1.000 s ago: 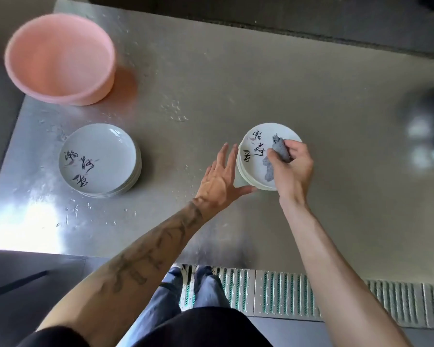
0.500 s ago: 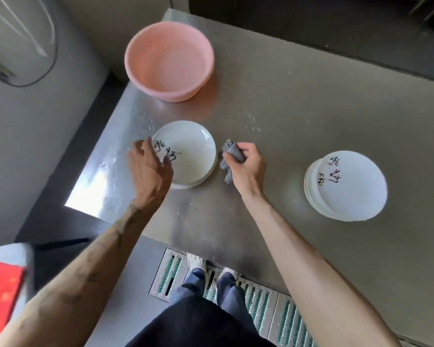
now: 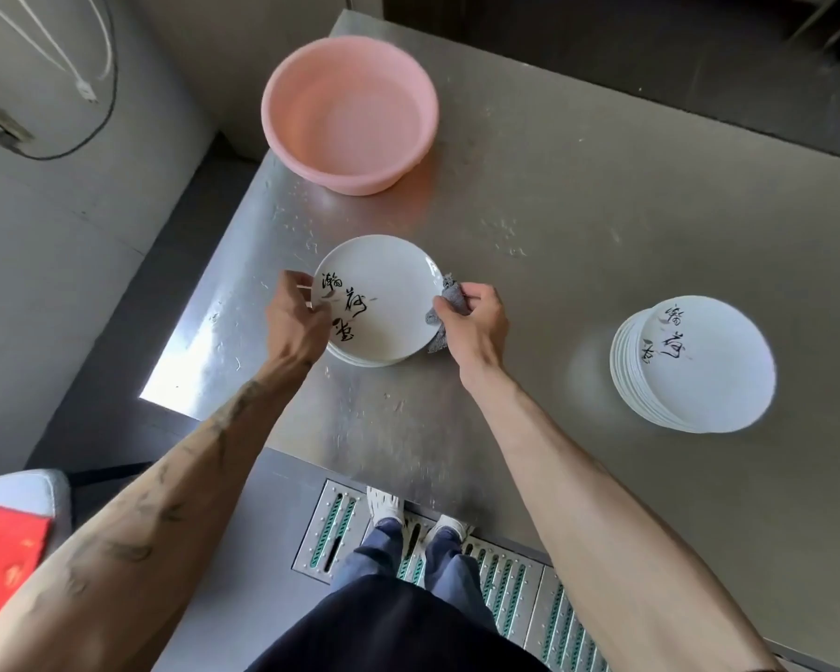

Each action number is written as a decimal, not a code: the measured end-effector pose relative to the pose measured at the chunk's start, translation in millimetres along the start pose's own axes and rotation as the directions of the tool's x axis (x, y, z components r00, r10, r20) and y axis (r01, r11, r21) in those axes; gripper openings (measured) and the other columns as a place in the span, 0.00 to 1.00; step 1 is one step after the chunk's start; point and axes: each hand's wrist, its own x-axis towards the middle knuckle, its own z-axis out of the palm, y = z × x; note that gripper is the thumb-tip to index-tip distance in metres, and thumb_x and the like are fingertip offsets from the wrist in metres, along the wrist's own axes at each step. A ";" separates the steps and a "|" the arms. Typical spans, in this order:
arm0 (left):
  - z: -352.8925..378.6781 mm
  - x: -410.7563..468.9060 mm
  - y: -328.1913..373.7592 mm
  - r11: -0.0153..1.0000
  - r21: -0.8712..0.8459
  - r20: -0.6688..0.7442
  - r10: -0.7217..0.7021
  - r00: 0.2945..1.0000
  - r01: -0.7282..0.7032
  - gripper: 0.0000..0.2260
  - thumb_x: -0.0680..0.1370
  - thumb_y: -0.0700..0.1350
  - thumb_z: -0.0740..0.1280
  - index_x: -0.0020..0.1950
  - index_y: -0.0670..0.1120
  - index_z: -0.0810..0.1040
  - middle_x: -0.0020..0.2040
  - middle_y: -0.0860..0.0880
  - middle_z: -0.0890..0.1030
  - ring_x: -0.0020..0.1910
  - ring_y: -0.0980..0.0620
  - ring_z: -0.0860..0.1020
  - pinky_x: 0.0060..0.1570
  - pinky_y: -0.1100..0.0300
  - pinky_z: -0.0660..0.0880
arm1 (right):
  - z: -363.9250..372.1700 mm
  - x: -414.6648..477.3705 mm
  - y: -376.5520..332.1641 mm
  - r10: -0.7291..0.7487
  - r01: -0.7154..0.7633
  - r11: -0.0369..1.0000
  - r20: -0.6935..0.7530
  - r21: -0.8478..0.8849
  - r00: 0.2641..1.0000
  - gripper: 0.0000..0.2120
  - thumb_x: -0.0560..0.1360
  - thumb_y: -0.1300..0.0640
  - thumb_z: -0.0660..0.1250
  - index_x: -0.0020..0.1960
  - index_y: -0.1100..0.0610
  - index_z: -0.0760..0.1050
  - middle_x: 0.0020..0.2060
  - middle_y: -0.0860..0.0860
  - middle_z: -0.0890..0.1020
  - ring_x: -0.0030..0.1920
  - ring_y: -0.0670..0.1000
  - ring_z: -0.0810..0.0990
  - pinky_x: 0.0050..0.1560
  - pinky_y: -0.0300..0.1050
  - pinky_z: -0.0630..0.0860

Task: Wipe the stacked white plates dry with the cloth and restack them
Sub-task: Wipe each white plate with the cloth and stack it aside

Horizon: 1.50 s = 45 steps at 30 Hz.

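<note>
Two hands at the left plate stack (image 3: pixel 363 361) on the worktop (image 3: pixel 578 211), left hand (image 3: pixel 294 322) grip clasping the top plate (image 3: pixel 389 283) by its rim, right hand (image 3: pixel 476 324) grip pinching the cloth (image 3: pixel 453 299) at the opposite rim.

Brushed metal table (image 3: pixel 578 196); glossy plates (image 3: pixel 384 283); matt plastic basin (image 3: pixel 350 109).

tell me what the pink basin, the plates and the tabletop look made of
Pink basin: likely plastic, matte, evenly coloured. Plates: probably glazed ceramic, glossy white with black brush lettering. Tabletop: looks like brushed stainless steel, dull grey sheen with glare.
</note>
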 end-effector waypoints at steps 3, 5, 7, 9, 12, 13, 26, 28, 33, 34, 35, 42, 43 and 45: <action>4.3 -12.8 0.8 0.996 -0.088 0.008 0.023 1.000 -0.022 0.13 0.79 0.35 0.66 0.63 0.41 0.71 0.58 0.40 0.82 0.49 0.44 0.82 0.44 0.52 0.82 | -14.8 -3.9 -0.9 0.008 -0.007 0.998 -0.016 0.060 1.000 0.13 0.71 0.58 0.76 0.51 0.48 0.76 0.36 0.38 0.84 0.42 0.42 0.84 0.50 0.44 0.81; 14.4 -26.9 4.5 0.990 -0.120 0.016 0.074 0.997 -0.072 0.13 0.79 0.35 0.67 0.63 0.41 0.71 0.57 0.41 0.83 0.50 0.44 0.83 0.41 0.58 0.81 | -36.8 -8.9 1.4 -0.010 0.014 0.997 -0.048 0.077 0.999 0.13 0.71 0.58 0.76 0.52 0.49 0.77 0.37 0.39 0.85 0.43 0.43 0.84 0.50 0.43 0.81; 31.5 -44.8 10.3 0.981 -0.146 0.028 0.131 0.991 -0.126 0.13 0.79 0.35 0.66 0.62 0.42 0.72 0.56 0.43 0.83 0.49 0.46 0.84 0.35 0.65 0.78 | -65.7 -17.1 4.0 -0.039 0.045 0.997 -0.090 0.063 0.995 0.12 0.71 0.58 0.76 0.52 0.49 0.77 0.36 0.36 0.84 0.41 0.39 0.83 0.46 0.37 0.79; 53.0 -65.1 15.9 0.971 -0.173 0.027 0.173 0.985 -0.166 0.12 0.78 0.34 0.65 0.61 0.43 0.72 0.53 0.46 0.83 0.45 0.50 0.84 0.35 0.60 0.79 | -95.4 -28.2 8.7 -0.073 0.080 0.996 -0.136 0.046 0.988 0.12 0.72 0.60 0.74 0.53 0.52 0.78 0.35 0.35 0.84 0.37 0.37 0.81 0.40 0.29 0.74; 88.6 -92.9 14.5 0.963 -0.179 0.041 0.213 0.976 -0.203 0.14 0.76 0.32 0.63 0.58 0.47 0.72 0.47 0.56 0.83 0.41 0.59 0.82 0.37 0.58 0.79 | -130.3 -42.0 19.3 -0.137 0.157 0.983 -0.199 0.091 0.970 0.12 0.73 0.62 0.73 0.54 0.51 0.77 0.36 0.44 0.85 0.36 0.44 0.82 0.36 0.30 0.74; 100.5 -99.8 11.5 0.962 -0.179 0.059 0.220 0.974 -0.207 0.15 0.75 0.32 0.63 0.58 0.47 0.72 0.47 0.55 0.83 0.42 0.57 0.83 0.39 0.56 0.80 | -135.9 -43.6 22.0 -0.154 0.179 0.977 -0.197 0.118 0.968 0.12 0.73 0.62 0.72 0.54 0.50 0.77 0.36 0.47 0.86 0.36 0.47 0.83 0.35 0.32 0.75; 163.3 -113.6 -46.6 0.959 -0.071 0.270 0.284 0.920 -0.275 0.17 0.77 0.33 0.64 0.60 0.51 0.72 0.48 0.61 0.81 0.43 0.57 0.81 0.37 0.60 0.81 | -124.4 -35.8 111.5 -0.227 0.195 0.837 -0.001 -0.512 0.974 0.15 0.72 0.61 0.75 0.58 0.56 0.81 0.56 0.53 0.80 0.58 0.55 0.75 0.58 0.35 0.66; 161.2 -115.5 -53.6 0.900 0.051 0.303 0.398 0.866 -0.432 0.21 0.77 0.44 0.69 0.70 0.49 0.71 0.58 0.51 0.78 0.54 0.49 0.78 0.53 0.49 0.79 | -125.0 -38.7 115.7 -0.244 0.208 0.814 0.006 -0.542 0.970 0.14 0.73 0.63 0.74 0.59 0.57 0.81 0.57 0.53 0.79 0.59 0.56 0.75 0.58 0.34 0.65; 158.1 -113.5 -76.3 0.711 0.243 0.516 0.481 0.709 -0.660 0.55 0.68 0.77 0.67 0.85 0.47 0.52 0.82 0.48 0.61 0.82 0.46 0.57 0.80 0.45 0.51 | -118.9 -29.1 111.5 -0.229 0.130 0.831 -0.119 -0.541 0.966 0.16 0.74 0.66 0.72 0.61 0.58 0.80 0.57 0.56 0.80 0.59 0.59 0.77 0.60 0.46 0.70; 157.4 -113.0 -79.8 0.718 0.227 0.527 0.477 0.703 -0.658 0.57 0.67 0.79 0.66 0.85 0.48 0.51 0.83 0.49 0.59 0.82 0.47 0.55 0.81 0.45 0.49 | -115.5 -25.6 108.9 -0.224 0.119 0.835 -0.133 -0.538 0.965 0.15 0.74 0.65 0.72 0.60 0.58 0.81 0.57 0.56 0.80 0.59 0.59 0.78 0.60 0.46 0.71; 156.8 -111.7 -82.1 0.732 0.207 0.534 0.472 0.702 -0.649 0.58 0.66 0.79 0.67 0.85 0.49 0.50 0.84 0.50 0.58 0.83 0.48 0.53 0.81 0.46 0.47 | -110.7 -21.4 105.9 -0.222 0.114 0.837 -0.141 -0.535 0.965 0.14 0.75 0.65 0.72 0.60 0.58 0.81 0.58 0.56 0.80 0.59 0.58 0.78 0.59 0.45 0.71; 146.7 -99.2 -88.0 0.730 0.173 0.594 0.459 0.661 -0.662 0.62 0.62 0.75 0.74 0.84 0.44 0.52 0.83 0.46 0.58 0.83 0.52 0.50 0.81 0.52 0.43 | -70.5 -24.1 103.6 -0.304 0.328 0.746 0.142 -0.579 0.942 0.14 0.76 0.63 0.71 0.61 0.57 0.81 0.63 0.53 0.80 0.61 0.58 0.76 0.62 0.48 0.71; 146.4 -101.1 -87.5 0.723 0.180 0.591 0.462 0.661 -0.667 0.62 0.62 0.76 0.73 0.84 0.43 0.53 0.83 0.46 0.57 0.83 0.52 0.49 0.81 0.53 0.42 | -71.2 -29.7 108.7 -0.312 0.359 0.729 0.184 -0.584 0.932 0.14 0.76 0.62 0.71 0.61 0.56 0.81 0.63 0.53 0.80 0.61 0.58 0.76 0.62 0.49 0.72; 146.9 -106.4 -85.0 0.707 0.198 0.580 0.474 0.663 -0.679 0.63 0.63 0.77 0.71 0.84 0.41 0.52 0.84 0.45 0.57 0.83 0.52 0.49 0.81 0.52 0.43 | -75.7 -35.3 114.0 -0.319 0.377 0.729 0.203 -0.571 0.926 0.15 0.76 0.61 0.72 0.62 0.55 0.81 0.63 0.52 0.80 0.60 0.57 0.76 0.63 0.48 0.72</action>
